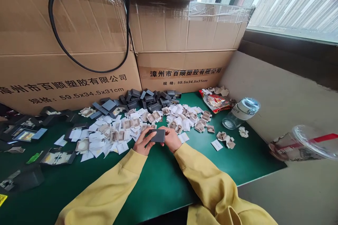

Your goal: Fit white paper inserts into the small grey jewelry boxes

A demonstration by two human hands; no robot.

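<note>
A small dark grey box is held between both hands above the green table. My left hand grips its left side, thumb in front and fingers behind. My right hand is closed on its right end, with some fingers hidden behind it. Just beyond the hands lies a spread of white cards mixed with beige moulded trays. Behind these is a heap of similar dark boxes.
Large cardboard cartons wall off the back, with a black cable hanging before them. Opened dark boxes lie left. To the right are a red snack bag, a clear bottle, crumpled tissue and a plastic cup.
</note>
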